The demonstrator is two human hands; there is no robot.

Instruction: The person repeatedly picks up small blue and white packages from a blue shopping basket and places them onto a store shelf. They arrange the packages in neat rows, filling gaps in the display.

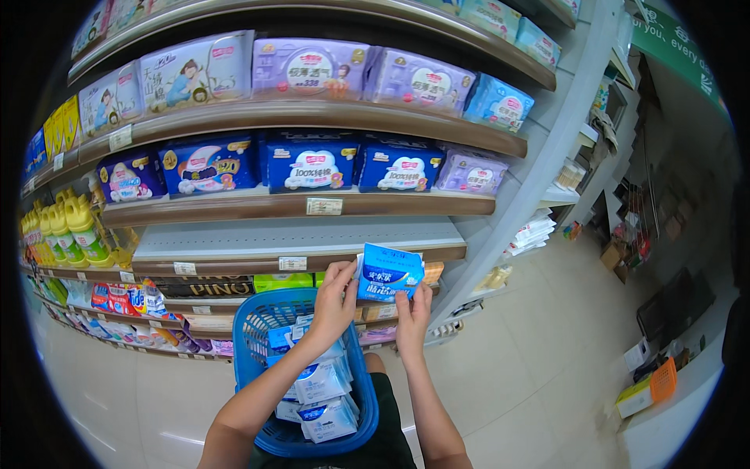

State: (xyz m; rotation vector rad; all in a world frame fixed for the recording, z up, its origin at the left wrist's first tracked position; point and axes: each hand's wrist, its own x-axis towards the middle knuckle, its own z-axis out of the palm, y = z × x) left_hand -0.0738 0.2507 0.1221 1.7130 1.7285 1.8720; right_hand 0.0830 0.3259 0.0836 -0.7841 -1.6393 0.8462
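Between my two hands is a small blue-and-white pack of sanitary pads (391, 272), tilted with its printed front upward. My left hand (336, 295) grips its left edge, fingers bent behind it. On the lower right corner, my right hand (413, 316) pinches the same pack with the thumb on the front. Below them a blue plastic basket (244, 344) rests by my legs, and my left forearm crosses over it. Inside lie several white-and-blue packs (324, 381), stacked in overlapping rows; the forearm hides some of them.
A bare grey shelf (312, 236) with a brown front edge runs just beyond my hands. Higher shelves carry dark blue packs (312, 162) and purple packs (311, 69). Yellow bottles (86, 230) stand at the left. Pale tiled floor (531, 352) and an orange basket (664, 381) are on the right.
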